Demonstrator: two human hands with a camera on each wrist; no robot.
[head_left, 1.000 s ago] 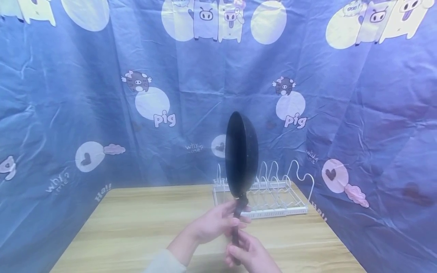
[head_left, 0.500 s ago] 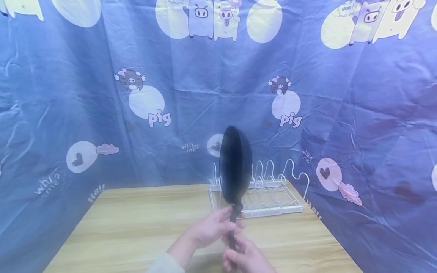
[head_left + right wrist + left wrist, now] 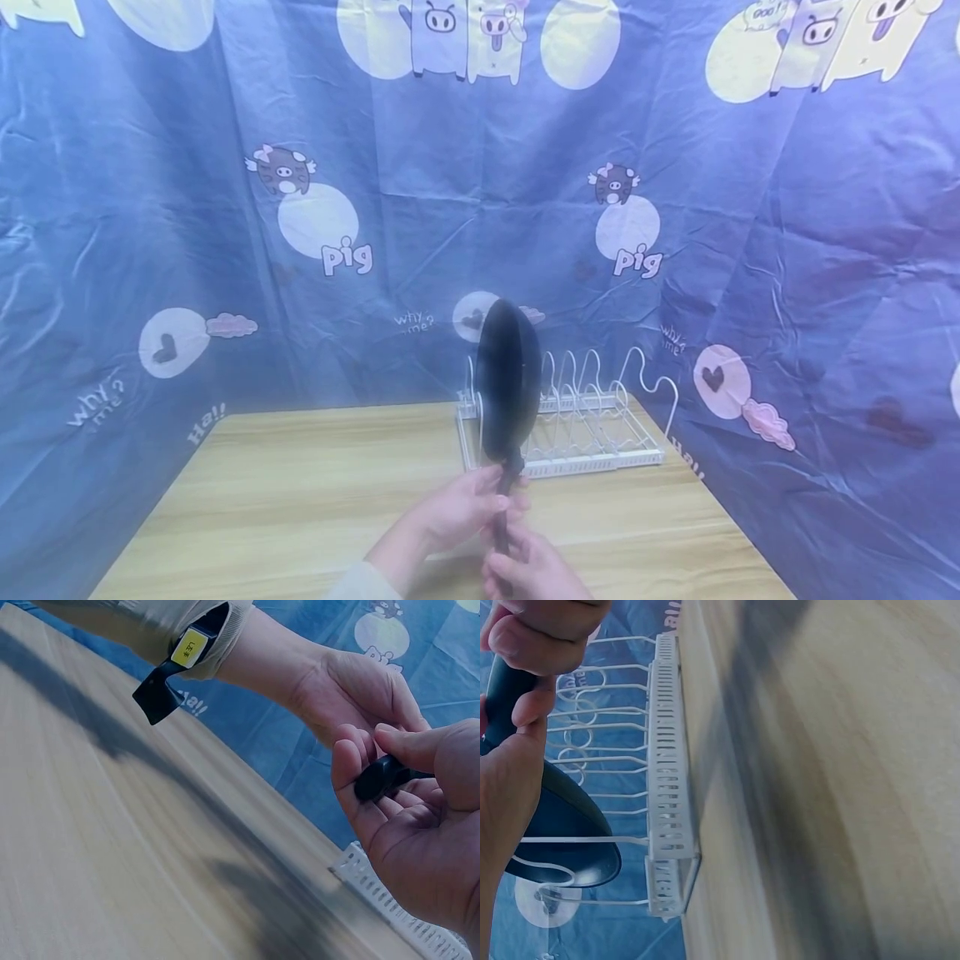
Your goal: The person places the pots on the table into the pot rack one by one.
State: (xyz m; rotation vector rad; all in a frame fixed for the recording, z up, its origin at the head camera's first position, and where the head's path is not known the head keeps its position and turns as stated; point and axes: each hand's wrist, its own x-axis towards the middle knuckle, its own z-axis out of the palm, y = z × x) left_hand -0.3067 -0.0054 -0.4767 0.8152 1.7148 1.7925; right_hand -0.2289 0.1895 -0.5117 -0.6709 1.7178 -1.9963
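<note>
Frying pan (image 3: 508, 379): on edge, ahead of grip | left hand (image 3: 459, 510), right hand (image 3: 536, 567): fingers curled round handle (image 3: 500, 533) | white rack (image 3: 592, 464) beyond grip

I have room over the left side of the table (image 3: 262, 483); to the right the wire rack (image 3: 592, 464) stands in my way, the pan (image 3: 508, 379) screens part of it, and the curtain (image 3: 420, 242) closes the back

My pan (image 3: 510, 379) hides part of the white rack (image 3: 592, 464); the head view's bottom edge crops my right hand (image 3: 536, 568).
</note>
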